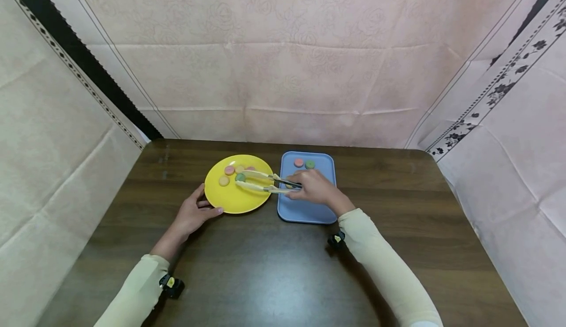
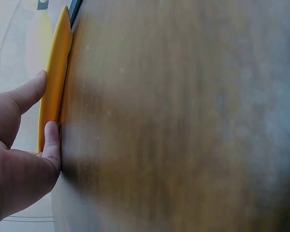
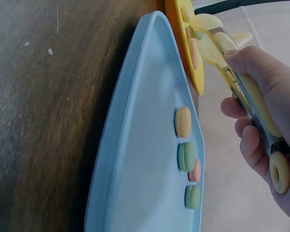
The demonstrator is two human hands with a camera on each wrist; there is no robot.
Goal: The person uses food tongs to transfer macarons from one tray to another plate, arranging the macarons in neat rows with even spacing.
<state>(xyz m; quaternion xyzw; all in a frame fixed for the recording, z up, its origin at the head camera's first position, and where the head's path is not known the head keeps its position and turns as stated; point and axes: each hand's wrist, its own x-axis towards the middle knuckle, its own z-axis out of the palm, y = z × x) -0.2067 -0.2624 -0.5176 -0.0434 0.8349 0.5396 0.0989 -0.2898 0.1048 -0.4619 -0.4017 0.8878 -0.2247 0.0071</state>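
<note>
My right hand [image 1: 313, 187] grips a pair of tongs [image 1: 280, 182] with pale tips and dark handles, reaching left across the tray. Between the tong tips, over the yellow plate [image 1: 236, 202], is a green macaron [image 1: 240, 177]; I cannot tell if it is clear of the plate. Pink macarons [image 1: 229, 170] and yellowish macarons [image 1: 224, 181] lie around it. At the plate's near-left rim, my left hand [image 1: 194, 214] holds the edge, thumb over the rim and fingers at its side and underside. The right wrist view shows the tongs' ring end [image 3: 280, 172] beside the palm.
Right of the plate stands a blue tray [image 1: 305, 213]. Several macarons lie in it, among them a green macaron [image 3: 186, 156], a yellowish macaron [image 3: 182, 122] and a pink macaron [image 1: 298, 162]. Both stand on a dark wooden table [image 1: 265, 268], with pale cloth [image 1: 283, 81] hanging behind.
</note>
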